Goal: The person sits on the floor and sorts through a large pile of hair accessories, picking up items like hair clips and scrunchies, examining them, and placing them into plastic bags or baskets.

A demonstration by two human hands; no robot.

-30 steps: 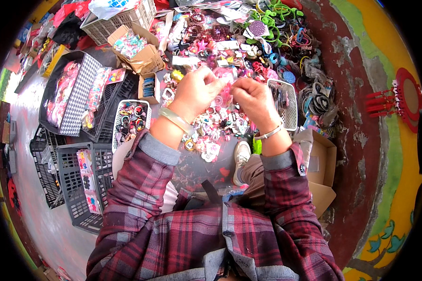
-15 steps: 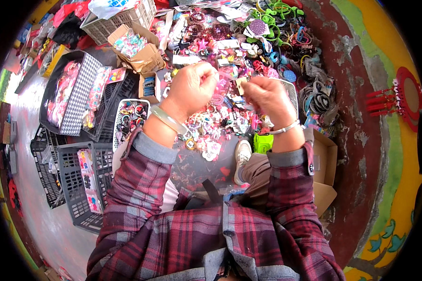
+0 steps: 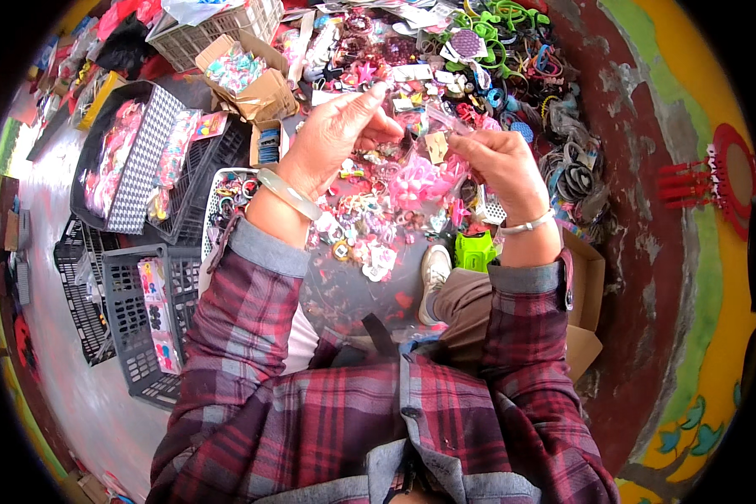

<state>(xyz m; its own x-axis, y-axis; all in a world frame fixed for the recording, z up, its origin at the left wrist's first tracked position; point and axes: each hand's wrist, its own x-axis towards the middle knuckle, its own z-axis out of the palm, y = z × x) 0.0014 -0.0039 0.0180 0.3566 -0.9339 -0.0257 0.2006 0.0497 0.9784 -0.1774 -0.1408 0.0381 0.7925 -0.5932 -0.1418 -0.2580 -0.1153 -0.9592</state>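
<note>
My right hand pinches the top of a clear plastic bag between thumb and fingertips. Below the pinch hang a small beige card and a ruffled pink hair accessory, which looks to be inside the bag. My left hand is raised on the other side, a little apart from the bag, with its fingers loosely bent and nothing in them. Under both hands spreads a heap of small hair ornaments, mostly pink, red and white. The heap's middle is partly hidden by my hands and the bag.
Dark headbands and rings lie at the right, green headbands farther back. To the left stand a grey plastic crate, a houndstooth-patterned box, a white basket and an open cardboard box. A bright green container sits beside my shoe.
My hands have moved apart, the left one loosening from a closed grip. The pink accessory in its bag now shows below my right hand, which has shifted slightly right.
</note>
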